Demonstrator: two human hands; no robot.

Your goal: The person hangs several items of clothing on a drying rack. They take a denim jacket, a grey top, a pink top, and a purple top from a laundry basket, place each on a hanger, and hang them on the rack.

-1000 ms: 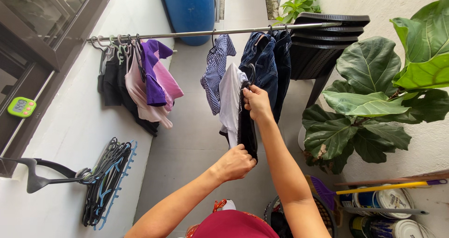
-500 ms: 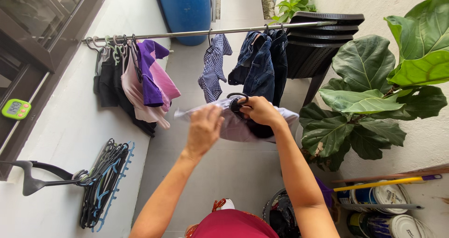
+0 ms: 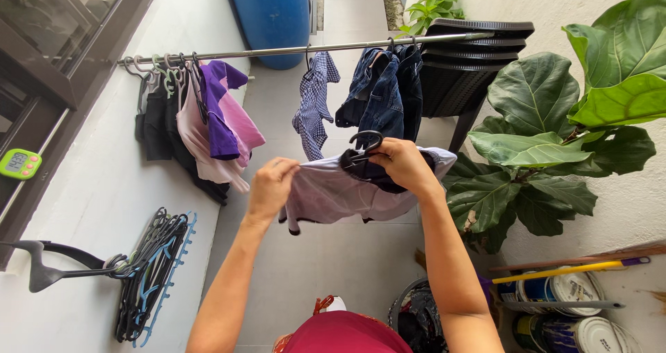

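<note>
Head view: the left hand (image 3: pixel 272 186) has its fingers pinched narrow on the upper left edge of a pale lilac garment (image 3: pixel 333 197), which is stretched flat between both hands below the drying rail (image 3: pixel 305 47). The right hand (image 3: pixel 402 165) is closed around the garment's right shoulder together with a black hanger (image 3: pixel 364 148), whose hook rises just above the fingertips. A dark lining or second dark cloth bunches directly under the right fingers; which it is cannot be told. Beyond the right fingers hang denim jeans (image 3: pixel 385 89) and a checked shirt (image 3: pixel 316 103); beyond the left fingers, purple and pink tops (image 3: pixel 222 120). Spare hangers (image 3: pixel 152 276) lie well to the left of the left wrist
</note>
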